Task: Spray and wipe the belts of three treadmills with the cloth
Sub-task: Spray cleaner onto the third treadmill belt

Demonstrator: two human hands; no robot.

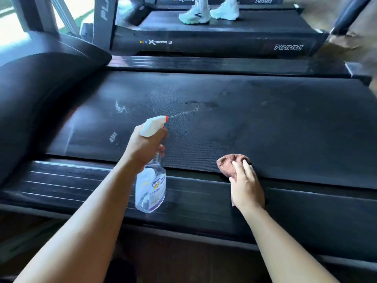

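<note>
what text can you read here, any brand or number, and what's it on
"Ganso": label of the spray bottle; its small print is too blurred.
"7000C": side of the next treadmill.
"PLA", cut off: that treadmill's upright.
"X-" logo on the same side: rest blurred.

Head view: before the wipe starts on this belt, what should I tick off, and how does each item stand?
1. Belt wetted: ok. White spray patches lie on its left part, and a jet is leaving the nozzle.
2. Cloth ready: ok. The right hand rests on it at the belt's near edge.
3. Spray bottle secure: ok. The left hand grips its neck.
4. Right part of the belt sprayed: cannot tell. No patches show there.
5. Belt stopped: cannot tell from one frame.
6. Wiping path free: ok. The white shoes stand on the next treadmill, not this one.
</note>
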